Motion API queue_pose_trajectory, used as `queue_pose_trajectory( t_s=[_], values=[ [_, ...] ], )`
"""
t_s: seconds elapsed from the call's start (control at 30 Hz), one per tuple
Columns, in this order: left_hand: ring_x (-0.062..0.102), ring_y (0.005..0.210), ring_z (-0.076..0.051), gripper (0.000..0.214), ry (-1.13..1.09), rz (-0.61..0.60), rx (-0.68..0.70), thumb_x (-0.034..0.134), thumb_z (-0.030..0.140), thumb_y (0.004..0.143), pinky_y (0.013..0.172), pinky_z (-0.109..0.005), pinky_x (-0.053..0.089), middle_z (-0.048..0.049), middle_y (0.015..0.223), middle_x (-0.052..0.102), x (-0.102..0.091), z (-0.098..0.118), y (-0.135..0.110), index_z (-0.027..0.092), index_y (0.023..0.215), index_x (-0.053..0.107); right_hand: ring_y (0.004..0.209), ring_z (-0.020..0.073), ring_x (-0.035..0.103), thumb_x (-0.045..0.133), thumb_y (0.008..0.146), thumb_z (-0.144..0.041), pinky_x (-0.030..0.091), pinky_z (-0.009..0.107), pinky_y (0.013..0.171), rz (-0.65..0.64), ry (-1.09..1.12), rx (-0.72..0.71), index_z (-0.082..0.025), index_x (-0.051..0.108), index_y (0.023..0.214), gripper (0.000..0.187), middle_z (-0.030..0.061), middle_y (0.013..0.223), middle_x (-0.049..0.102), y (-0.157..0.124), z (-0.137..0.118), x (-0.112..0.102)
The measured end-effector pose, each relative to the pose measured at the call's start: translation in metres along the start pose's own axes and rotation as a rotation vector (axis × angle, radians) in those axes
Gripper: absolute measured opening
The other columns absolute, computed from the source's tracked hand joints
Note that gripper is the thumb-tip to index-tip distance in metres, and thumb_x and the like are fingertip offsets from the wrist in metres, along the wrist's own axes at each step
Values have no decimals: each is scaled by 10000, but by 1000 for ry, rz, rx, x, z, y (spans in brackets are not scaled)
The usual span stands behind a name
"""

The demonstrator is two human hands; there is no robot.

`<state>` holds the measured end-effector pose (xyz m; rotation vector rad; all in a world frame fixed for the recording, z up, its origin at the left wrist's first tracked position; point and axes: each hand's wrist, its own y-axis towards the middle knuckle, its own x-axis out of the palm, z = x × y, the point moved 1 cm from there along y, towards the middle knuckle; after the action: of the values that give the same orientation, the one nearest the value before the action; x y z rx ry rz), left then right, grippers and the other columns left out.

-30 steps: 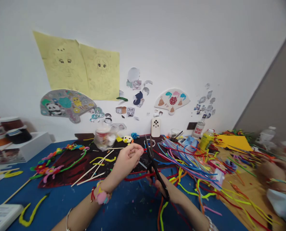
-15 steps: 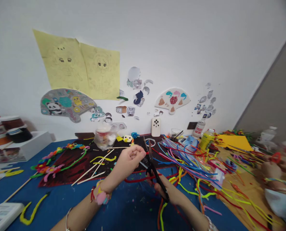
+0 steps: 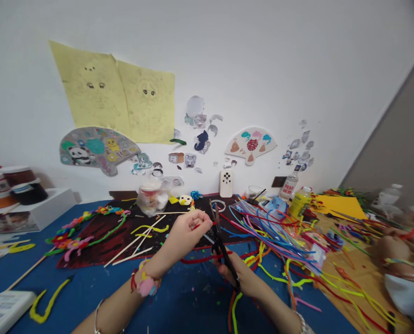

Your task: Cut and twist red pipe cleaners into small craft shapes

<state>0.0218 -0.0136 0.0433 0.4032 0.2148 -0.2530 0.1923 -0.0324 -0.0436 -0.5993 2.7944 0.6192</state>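
Observation:
My left hand [image 3: 189, 230] is closed in a pinch around a red pipe cleaner, of which only small bits show between the fingers. Black-handled scissors [image 3: 227, 263] are in my right hand [image 3: 240, 273], blades pointing up and away, slightly apart. The blades stand right beside my left fingertips, where the tip of the red piece shows. Another length of red pipe cleaner [image 3: 203, 260] runs across below my hands, passing by the scissors' handles. Part of my right fingers is hidden behind the handles.
A pile of colourful pipe cleaners [image 3: 262, 222] spreads to the right. Wooden sticks [image 3: 133, 250] and a flowered pipe-cleaner garland [image 3: 88, 232] lie left. Bottles [image 3: 300, 202] and a wrapped tub [image 3: 151, 197] stand at the back. Another person's hand [image 3: 395, 246] is at far right.
The scissors' blades have closed slightly and their handles have tilted a little more upright. My left hand stays nearly in place. At far right, the other person's hands have shifted.

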Motion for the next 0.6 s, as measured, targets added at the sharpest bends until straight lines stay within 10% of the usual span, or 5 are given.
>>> queue_pose_trajectory(
  t_s=[0.17,0.6],
  values=[
    [287,415,-50,186,-22,1,-5,511,314,786,398,-165,220,87,483,311,0,-1,0,149,700,514,433,85,328,463,756,-621,279,215,417,-36,-9,51,-180,449,621,461,-51,486,361,6,8,0],
    [263,395,-44,215,-162,-8,-45,535,368,779,379,-149,206,95,471,293,-1,-7,3,161,732,507,634,130,473,455,835,-407,407,237,595,106,-473,150,-181,477,890,233,-8,715,507,16,30,-17]
  ],
)
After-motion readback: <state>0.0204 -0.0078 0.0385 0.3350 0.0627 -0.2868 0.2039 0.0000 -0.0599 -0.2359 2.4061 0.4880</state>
